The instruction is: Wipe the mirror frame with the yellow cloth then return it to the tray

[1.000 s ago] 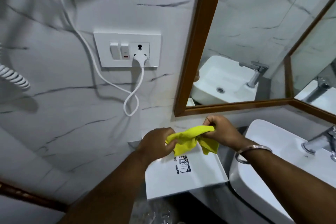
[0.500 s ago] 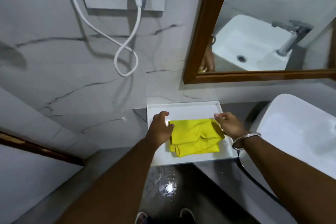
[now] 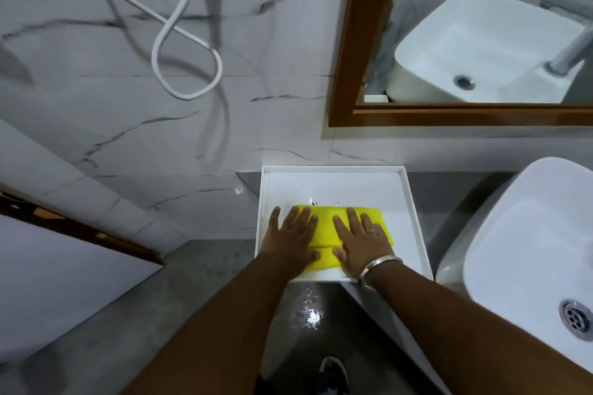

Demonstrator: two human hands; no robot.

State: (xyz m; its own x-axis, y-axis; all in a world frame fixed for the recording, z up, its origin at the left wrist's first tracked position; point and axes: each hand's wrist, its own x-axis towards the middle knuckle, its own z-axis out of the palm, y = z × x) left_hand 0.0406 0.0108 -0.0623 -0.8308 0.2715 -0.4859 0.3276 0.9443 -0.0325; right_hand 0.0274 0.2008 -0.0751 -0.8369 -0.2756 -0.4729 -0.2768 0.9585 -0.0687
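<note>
The yellow cloth [image 3: 324, 228] lies folded in the white tray [image 3: 414, 218], low in the middle. Left hand [image 3: 288, 239] and right hand [image 3: 361, 242] press flat, no grip. Lifting the hands fast could drag the cloth out.

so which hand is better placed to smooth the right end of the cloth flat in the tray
Right. The right hand already lies flat on the yellow cloth near that end; the left hand rests at the cloth's left edge in the white tray.

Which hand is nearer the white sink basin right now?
Right. The right hand lies flat on the yellow cloth on the side towards the sink basin; the left hand lies farther away.
</note>
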